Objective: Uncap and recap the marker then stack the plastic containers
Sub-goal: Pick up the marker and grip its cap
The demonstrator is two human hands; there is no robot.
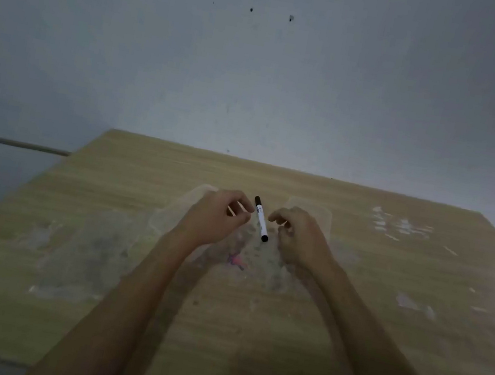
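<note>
Near table edge: the wooden table (pixel 247 334) runs out of view at the bottom; both bare forearms cross this bare stretch, with smeared, scuffed patches on either side of them.
Left hand (pixel 213 214): one, fingers curled loosely inward with thumb and forefinger tips close together just left of the marker; whether they touch it I cannot tell.
Right hand (pixel 297 235): one, fingers curled and slightly apart, nothing clamped in them, forefinger tip near the marker's barrel but apart from it.
Marker (pixel 261 219): one, white barrel with black at both ends, lying between the two hands, slanted from far-left to near-right, cap on.
Plastic containers: two clear ones, faint in the dim light; left container (pixel 169 216) sits under and beside the left hand, right container (pixel 318 207) just beyond the right hand, well apart from each other, not stacked.
Open room: bare tabletop to the far left, far right and behind the containers.
Far edge: the table ends at a plain grey wall (pixel 258 74); its left corner drops off beside a rail (pixel 11 143).
</note>
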